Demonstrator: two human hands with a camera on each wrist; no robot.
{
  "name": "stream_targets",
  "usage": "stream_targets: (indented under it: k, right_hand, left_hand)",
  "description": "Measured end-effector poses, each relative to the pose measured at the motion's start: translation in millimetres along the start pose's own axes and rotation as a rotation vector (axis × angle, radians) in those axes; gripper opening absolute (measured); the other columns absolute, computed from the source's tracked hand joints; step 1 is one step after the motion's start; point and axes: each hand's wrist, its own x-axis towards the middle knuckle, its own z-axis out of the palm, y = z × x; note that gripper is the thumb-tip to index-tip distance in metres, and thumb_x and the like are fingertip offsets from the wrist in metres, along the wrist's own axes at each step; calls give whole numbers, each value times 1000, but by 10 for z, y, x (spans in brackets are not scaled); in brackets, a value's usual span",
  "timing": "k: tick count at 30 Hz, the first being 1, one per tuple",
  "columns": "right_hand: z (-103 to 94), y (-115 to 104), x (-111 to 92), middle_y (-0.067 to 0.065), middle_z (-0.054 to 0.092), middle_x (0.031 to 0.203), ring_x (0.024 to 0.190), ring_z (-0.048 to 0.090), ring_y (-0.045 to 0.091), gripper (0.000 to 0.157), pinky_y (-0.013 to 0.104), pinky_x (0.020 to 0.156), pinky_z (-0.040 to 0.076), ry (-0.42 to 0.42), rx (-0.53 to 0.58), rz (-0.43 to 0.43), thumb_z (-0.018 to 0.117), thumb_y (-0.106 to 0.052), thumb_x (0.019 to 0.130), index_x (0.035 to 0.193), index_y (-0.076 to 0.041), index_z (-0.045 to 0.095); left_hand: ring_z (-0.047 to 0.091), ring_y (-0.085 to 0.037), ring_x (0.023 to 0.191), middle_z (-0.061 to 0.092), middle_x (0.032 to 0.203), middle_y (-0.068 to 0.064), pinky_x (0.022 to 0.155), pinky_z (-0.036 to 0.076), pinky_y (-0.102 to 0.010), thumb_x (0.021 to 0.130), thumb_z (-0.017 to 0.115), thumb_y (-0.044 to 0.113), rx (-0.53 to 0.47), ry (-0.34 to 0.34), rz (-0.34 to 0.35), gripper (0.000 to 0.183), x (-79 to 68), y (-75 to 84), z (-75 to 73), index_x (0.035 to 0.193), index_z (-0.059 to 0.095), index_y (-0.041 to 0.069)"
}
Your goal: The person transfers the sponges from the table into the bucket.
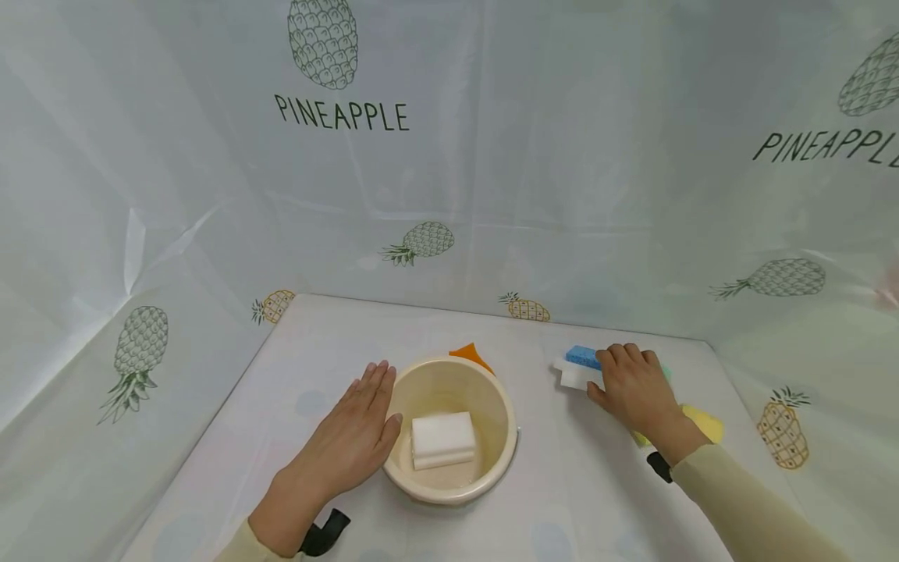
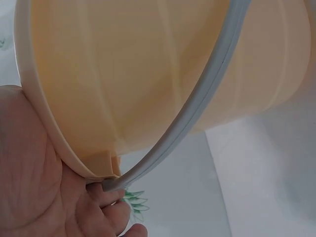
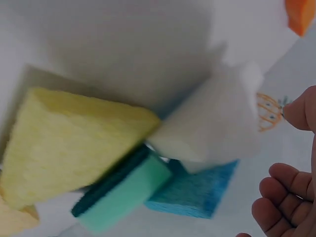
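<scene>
A cream bucket [image 1: 456,382] stands in front of me with a white sponge block [image 1: 442,439] lying inside. My left hand [image 1: 360,433] touches the bucket's left rim, fingers straight. The left wrist view shows the palm against the rim near the joint of the grey handle [image 2: 195,111]. Over to the right, my right hand [image 1: 635,390] hovers at a group of sponges, fingers loosely bent. A white piece [image 3: 212,121] sits nearest it, with a gap to the fingers. Around it are a blue sponge [image 3: 195,192], a green scouring sponge [image 3: 126,192] and a yellow sponge [image 3: 74,143].
Behind the bucket an orange object [image 1: 472,355] sticks out, partly hidden. The white tabletop [image 1: 323,328] ends at a sheet wall [image 1: 562,179] printed with pineapples, which also rises on the left and right.
</scene>
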Motion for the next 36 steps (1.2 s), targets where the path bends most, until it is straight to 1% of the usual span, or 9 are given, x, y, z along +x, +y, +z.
stream_targets:
  k: [8,18,20,23,26,28,33,34,36]
  right_hand:
    - [194,8,-139,16,65,95,88,61,36,47,52,74,51,-70,-10,13,90,-27,79,100,2,60]
    - [340,-25,-182,15,63,90,85,58,33,38,47,72,49,-10,-48,-61,87,-20,82,96,1,59]
    - [372,-64,-196,14,61,90,85,56,34,31,46,71,46,24,-22,-101,80,-19,86,94,0,57]
    - [431,-148,-218,14,59,89,83,53,34,22,45,69,43,105,20,-185,61,-21,97,92,-1,54]
    - [461,-247,-250,12,55,87,81,50,33,29,43,67,40,171,41,-245,39,-23,106,90,-3,52]
    - [460,-312,-280,10,53,86,80,49,31,33,42,68,39,180,51,-266,33,-24,108,89,-4,51]
    - [414,-418,-381,8,52,86,81,48,30,28,43,71,40,106,71,-252,56,-33,95,88,-7,52]
    - [402,-427,-398,9,53,86,81,49,30,31,44,71,41,100,76,-226,58,-36,94,87,-7,53]
    - [383,-433,-421,10,52,83,79,48,31,41,45,68,41,102,70,-150,54,-44,99,86,-5,51]
  left_hand:
    - [26,-37,160,31,170,-25,128,30,-56,110,51,29,-7,-8,-3,66,5,8,-11,161,33,-8]
    - [25,-37,160,31,169,-26,128,30,-56,110,50,30,-9,-7,2,66,16,-1,9,161,33,-9]
    - [25,-37,160,31,169,-26,128,30,-56,110,50,30,-10,-9,0,66,17,0,11,161,33,-8]
    - [25,-37,160,31,169,-26,128,30,-56,110,50,30,-14,-9,-3,66,17,2,9,161,32,-9]
    - [25,-37,160,31,169,-26,128,30,-57,110,51,29,-17,-8,-4,66,13,4,7,161,32,-9]
    - [25,-37,160,31,169,-26,127,30,-57,110,51,29,-18,-8,-2,66,13,3,8,161,32,-9]
    - [24,-37,161,30,170,-26,128,30,-56,110,50,30,-20,-14,-5,67,13,-1,13,161,31,-8]
    - [24,-37,161,29,170,-26,128,29,-56,110,51,30,-20,-14,-6,67,13,-3,14,161,31,-8]
    - [23,-36,161,29,170,-25,128,29,-56,110,51,30,-19,-14,-7,67,13,-7,15,161,31,-8]
